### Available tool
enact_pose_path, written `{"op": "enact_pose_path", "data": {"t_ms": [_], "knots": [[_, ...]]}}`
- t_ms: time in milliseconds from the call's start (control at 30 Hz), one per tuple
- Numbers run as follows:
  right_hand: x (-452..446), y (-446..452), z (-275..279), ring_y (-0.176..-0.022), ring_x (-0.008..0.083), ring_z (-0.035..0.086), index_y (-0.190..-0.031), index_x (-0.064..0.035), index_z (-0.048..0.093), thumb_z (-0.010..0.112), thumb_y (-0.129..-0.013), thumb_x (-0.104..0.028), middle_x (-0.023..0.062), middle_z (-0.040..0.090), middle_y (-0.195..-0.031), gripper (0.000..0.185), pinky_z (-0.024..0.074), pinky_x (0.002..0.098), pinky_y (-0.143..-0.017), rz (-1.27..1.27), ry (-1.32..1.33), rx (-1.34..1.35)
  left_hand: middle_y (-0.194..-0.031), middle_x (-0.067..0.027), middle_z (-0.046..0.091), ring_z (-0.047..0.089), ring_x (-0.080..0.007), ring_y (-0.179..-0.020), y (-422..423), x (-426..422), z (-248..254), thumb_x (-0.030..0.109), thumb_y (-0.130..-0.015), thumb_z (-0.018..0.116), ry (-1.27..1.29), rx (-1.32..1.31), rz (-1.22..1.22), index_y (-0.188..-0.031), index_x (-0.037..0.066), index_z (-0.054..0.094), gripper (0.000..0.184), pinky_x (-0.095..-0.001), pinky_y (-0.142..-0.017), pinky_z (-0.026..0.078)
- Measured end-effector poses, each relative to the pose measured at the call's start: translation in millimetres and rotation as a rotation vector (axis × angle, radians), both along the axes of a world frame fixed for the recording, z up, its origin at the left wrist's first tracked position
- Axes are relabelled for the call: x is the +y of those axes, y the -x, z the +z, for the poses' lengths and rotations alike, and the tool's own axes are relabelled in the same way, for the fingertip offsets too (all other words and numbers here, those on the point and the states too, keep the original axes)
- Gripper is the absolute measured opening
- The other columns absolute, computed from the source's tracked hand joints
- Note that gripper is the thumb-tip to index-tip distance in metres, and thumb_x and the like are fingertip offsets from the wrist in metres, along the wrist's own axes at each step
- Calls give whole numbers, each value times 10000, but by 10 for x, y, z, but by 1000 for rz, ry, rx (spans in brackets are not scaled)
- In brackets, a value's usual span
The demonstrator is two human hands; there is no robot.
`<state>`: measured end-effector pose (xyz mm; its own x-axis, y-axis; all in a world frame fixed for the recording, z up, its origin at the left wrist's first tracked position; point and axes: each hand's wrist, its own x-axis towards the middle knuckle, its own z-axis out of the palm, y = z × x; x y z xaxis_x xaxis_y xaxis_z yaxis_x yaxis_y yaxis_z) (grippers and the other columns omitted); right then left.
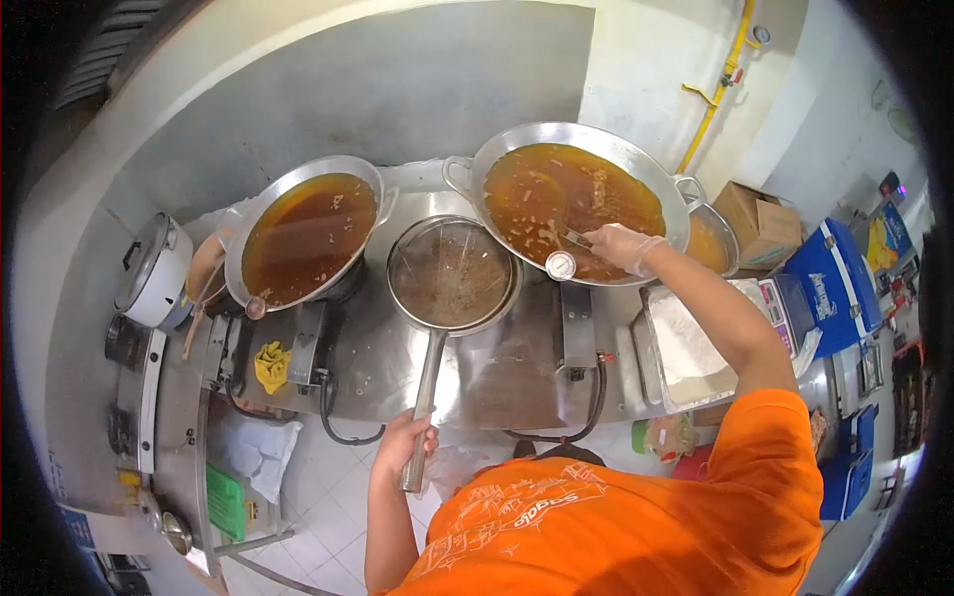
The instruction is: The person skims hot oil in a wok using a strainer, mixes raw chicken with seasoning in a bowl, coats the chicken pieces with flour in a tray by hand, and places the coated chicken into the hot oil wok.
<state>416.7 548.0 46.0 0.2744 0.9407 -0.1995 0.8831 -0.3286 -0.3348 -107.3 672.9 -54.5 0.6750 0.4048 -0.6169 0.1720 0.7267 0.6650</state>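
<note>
My left hand (405, 442) is closed around the long metal handle of a round mesh strainer (452, 273). The strainer rests over a metal bowl, with brownish crumbs in its mesh. Over the right wok (606, 139), my right hand (624, 248) wears a clear plastic glove. Its fingers close on a slim metal utensil (576, 238) that reaches toward the oil; its exact kind is hard to make out. Brown oil (547, 189) fills this wok, with pale bits and a browned clump floating in it. Near my right hand, a dial thermometer (560, 265) sits at the wok's front rim.
A second wok of brown oil (308, 233) stands at the left, with a thermometer (255, 308) at its rim. A yellow cloth (271, 368) lies on the steel counter (368, 368). At right are a tray of white powder (686, 343), a blue cooler (830, 278) and a cardboard box (760, 223).
</note>
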Motion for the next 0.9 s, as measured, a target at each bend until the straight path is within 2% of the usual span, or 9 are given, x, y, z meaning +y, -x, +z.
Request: {"op": "enact_pose_path", "data": {"t_ms": [100,200,400,500,600,700,767,833,900], "knots": [[-119,164,240,-612,133,558,-1364,-152,617,507,-986,-93,30,572,-670,398,468,302,-598,-251,34,440,-754,-68,581,531,-127,-577,-45,-36,65,150,-964,575,-39,18,-22,-1120,25,489,218,-266,-486,409],[-273,184,321,-536,45,385,-1438,-119,544,532,-996,-137,-45,411,-618,442,347,238,-492,-238,-1,547,-802,-117,642,572,-145,-597,11,-27,-12,207,-985,574,-30,3,-23,-1124,18,499,246,-281,-506,451],[-470,345,496,-513,69,407,-1461,-48,490,545,-1002,-143,-42,461,-596,472,380,259,-499,-330,-45,620,-963,-165,689,633,-173,-732,240,-61,-89,420,-1043,455,30,-127,-44,-1173,24,552,428,-312,-567,503],[-514,519,644,-522,64,414,-1464,-58,488,557,-999,-155,-38,473,-613,480,377,248,-506,-369,-51,590,-1021,-140,663,604,-151,-813,392,-76,-206,435,-1006,492,-33,-20,111,-1217,52,565,444,-306,-624,497],[-495,742,800,-532,48,394,-1456,-54,499,560,-1003,-159,-44,461,-629,469,359,231,-506,-419,-92,573,-981,-86,663,545,-153,-840,864,108,-726,363,-905,596,25,-136,270,-1169,95,634,378,-345,-757,456],[-418,976,926,-566,106,513,-1446,-67,517,550,-1004,-135,12,585,-673,448,438,281,-551,-369,-98,485,-1111,-80,586,503,-133,-785,1217,137,-810,197,-798,584,-36,-144,397,-1221,96,567,436,-282,-677,427],[-316,1134,703,-670,166,609,-1429,-78,537,521,-1013,-115,89,672,-793,417,498,333,-650,-134,-324,166,-1207,-84,538,490,-124,-811,1447,178,-965,41,-736,493,-133,-81,454,-1218,89,535,487,-268,-666,420],[-250,1513,637,-994,265,697,-1440,-88,506,534,-991,-57,144,703,-1212,452,531,352,-907,-126,-319,32,-1226,-81,532,481,-131,-858,1635,165,-1109,-25,-737,444,-307,145,447,-1205,91,534,490,-271,-728,415],[-175,1958,503,-1000,379,691,-1444,-94,494,461,-966,-5,265,667,-1130,488,534,446,-872,-143,-147,-210,-1249,-78,517,476,-168,-980,1829,164,-1210,-153,-710,353,-326,274,468,-1186,96,532,566,-290,-856,402]]}}
